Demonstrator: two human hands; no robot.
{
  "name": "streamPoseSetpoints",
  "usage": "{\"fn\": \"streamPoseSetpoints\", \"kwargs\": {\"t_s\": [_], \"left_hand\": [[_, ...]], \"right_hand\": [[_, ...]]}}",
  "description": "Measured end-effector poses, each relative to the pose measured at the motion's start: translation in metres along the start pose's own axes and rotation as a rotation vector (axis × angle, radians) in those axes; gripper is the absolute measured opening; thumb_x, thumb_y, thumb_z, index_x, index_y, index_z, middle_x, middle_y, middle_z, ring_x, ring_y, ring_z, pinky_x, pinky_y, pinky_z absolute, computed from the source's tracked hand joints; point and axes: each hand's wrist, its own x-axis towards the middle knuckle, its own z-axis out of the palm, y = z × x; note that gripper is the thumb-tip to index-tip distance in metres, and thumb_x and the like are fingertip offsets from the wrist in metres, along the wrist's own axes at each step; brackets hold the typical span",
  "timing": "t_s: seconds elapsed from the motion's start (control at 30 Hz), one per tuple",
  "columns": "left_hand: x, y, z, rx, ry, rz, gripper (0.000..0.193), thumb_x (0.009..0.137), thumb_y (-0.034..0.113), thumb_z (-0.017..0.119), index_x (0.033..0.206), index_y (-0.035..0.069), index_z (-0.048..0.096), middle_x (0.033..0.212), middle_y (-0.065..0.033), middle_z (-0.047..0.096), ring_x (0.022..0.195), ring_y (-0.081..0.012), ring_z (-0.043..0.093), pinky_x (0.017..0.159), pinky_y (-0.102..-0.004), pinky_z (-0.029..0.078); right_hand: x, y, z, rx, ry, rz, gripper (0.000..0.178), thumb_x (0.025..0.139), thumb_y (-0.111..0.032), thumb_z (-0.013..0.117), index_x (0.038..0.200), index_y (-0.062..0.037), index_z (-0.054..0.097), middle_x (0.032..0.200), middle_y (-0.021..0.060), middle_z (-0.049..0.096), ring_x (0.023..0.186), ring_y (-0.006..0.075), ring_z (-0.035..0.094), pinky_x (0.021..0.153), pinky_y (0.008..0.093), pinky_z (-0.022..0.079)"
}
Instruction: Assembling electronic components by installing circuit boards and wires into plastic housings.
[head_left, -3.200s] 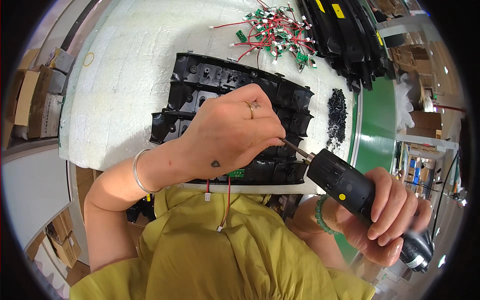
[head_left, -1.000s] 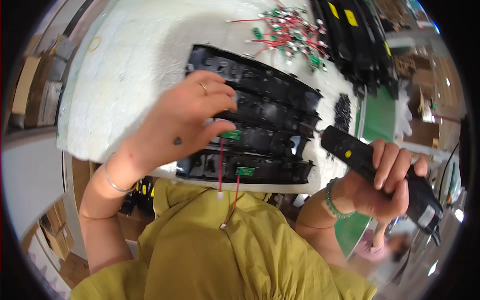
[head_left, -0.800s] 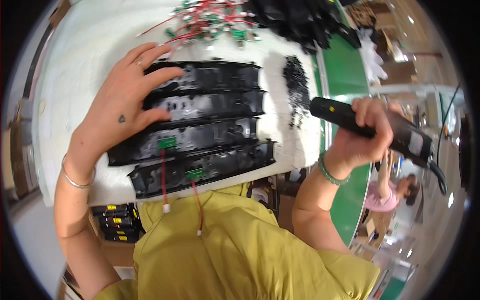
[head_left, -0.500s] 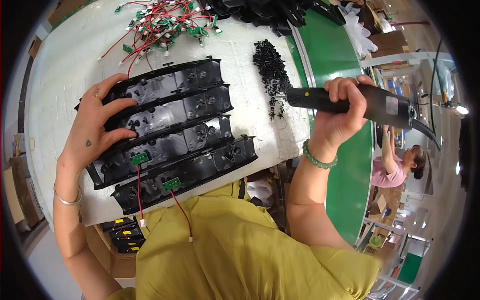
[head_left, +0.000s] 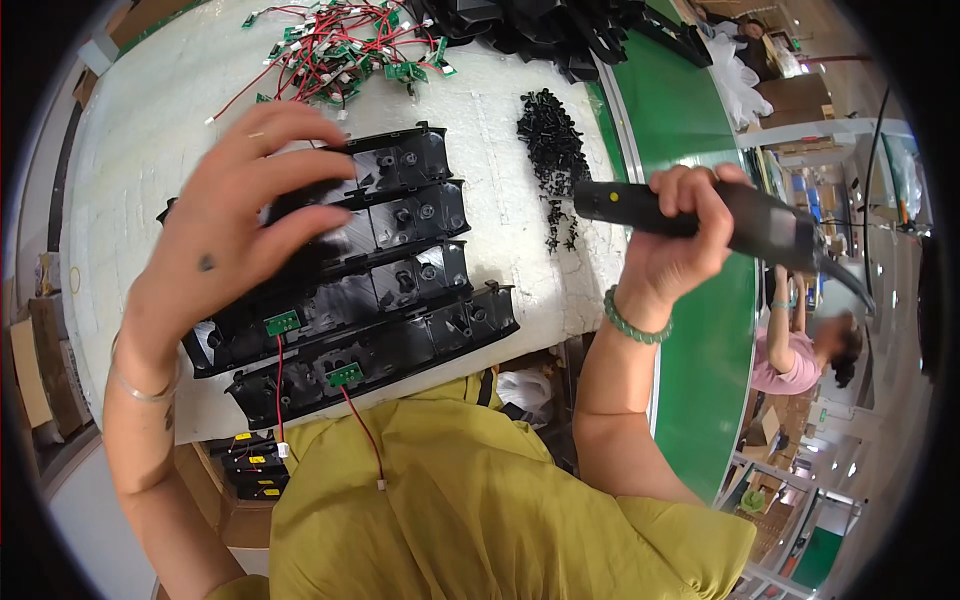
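My right hand [head_left: 685,240], fingers wrapped, grips a black electric screwdriver [head_left: 770,228], its front end pointing left beside a pile of small black screws [head_left: 550,140]. Several long black plastic housings [head_left: 430,335] lie side by side on the white table. Over the farther ones hovers my left hand [head_left: 235,205], slightly blurred, its fingers apart with nothing visible in them; it hides their left parts. A small green circuit board [head_left: 345,374] with a red wire sits in the nearest housing. Another board [head_left: 283,323] like it sits in the second. Both wires hang toward me.
A heap of green boards with red wires [head_left: 340,50] lies at the far side, beside stacked black plastic parts [head_left: 540,30]. A green surface [head_left: 690,390] runs along the right. A box below left holds black units [head_left: 250,465]. Another person [head_left: 790,355] is farther right.
My left hand has lifted off the housings and moved right and away from me. The screwdriver stays in my right hand, nearly in place. The view has shifted slightly.
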Motion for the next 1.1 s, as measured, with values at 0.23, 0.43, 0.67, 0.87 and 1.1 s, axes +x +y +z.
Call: {"fn": "streamPoseSetpoints", "kwargs": {"t_s": [0.23, 0.43, 0.67, 0.87, 1.1], "left_hand": [[0.069, 0.018, 0.090, -0.135, 0.051, 0.259, 0.027, 0.072, 0.016, 0.071, 0.095, 0.004, 0.065, 0.093, -0.0087, 0.062, 0.096, -0.0267, 0.054, 0.080, -0.0359, 0.046], [0.089, 0.027, 0.111, -0.410, -0.003, 0.273, 0.020, 0.073, 0.013, 0.070, 0.087, 0.000, 0.067, 0.080, -0.0094, 0.065, 0.086, -0.0254, 0.057, 0.072, -0.0348, 0.048], [0.084, 0.039, 0.110, -0.339, 0.063, 0.299, 0.013, 0.073, 0.006, 0.066, 0.084, 0.000, 0.066, 0.075, -0.0100, 0.063, 0.076, -0.0267, 0.060, 0.063, -0.0338, 0.049], [0.073, 0.051, 0.097, -0.133, 0.003, 0.285, 0.017, 0.067, -0.003, 0.060, 0.083, 0.000, 0.063, 0.072, -0.0111, 0.062, 0.076, -0.0274, 0.061, 0.060, -0.0340, 0.050], [0.052, 0.049, 0.083, -0.290, 0.022, 0.143, 0.014, 0.074, 0.000, 0.060, 0.088, 0.003, 0.064, 0.076, -0.0100, 0.062, 0.079, -0.0291, 0.061, 0.067, -0.0357, 0.049]], "right_hand": [[-0.005, -0.040, 0.002, 0.221, -0.221, -0.019, 0.030, 0.078, -0.012, 0.047, 0.107, -0.0062, 0.049, 0.060, -0.0023, 0.039, 0.051, 0.0089, 0.037, 0.058, 0.0271, 0.032], [-0.004, -0.054, -0.006, 0.260, -0.301, -0.082, 0.032, 0.078, -0.012, 0.048, 0.110, -0.0068, 0.047, 0.060, -0.0028, 0.040, 0.050, 0.0075, 0.039, 0.057, 0.0261, 0.033], [-0.012, -0.065, -0.002, 0.293, -0.342, -0.116, 0.029, 0.077, -0.010, 0.053, 0.104, -0.0097, 0.044, 0.058, -0.0039, 0.042, 0.050, 0.0075, 0.041, 0.056, 0.0248, 0.034], [-0.025, -0.069, 0.018, 0.143, -0.481, -0.184, 0.025, 0.072, -0.010, 0.054, 0.096, -0.0095, 0.045, 0.055, -0.0065, 0.043, 0.046, 0.0043, 0.041, 0.054, 0.0206, 0.034], [-0.034, -0.067, 0.030, 0.217, -0.440, -0.143, 0.026, 0.071, -0.011, 0.056, 0.095, -0.0096, 0.046, 0.054, -0.0071, 0.044, 0.047, 0.0044, 0.043, 0.056, 0.0204, 0.035]]}}
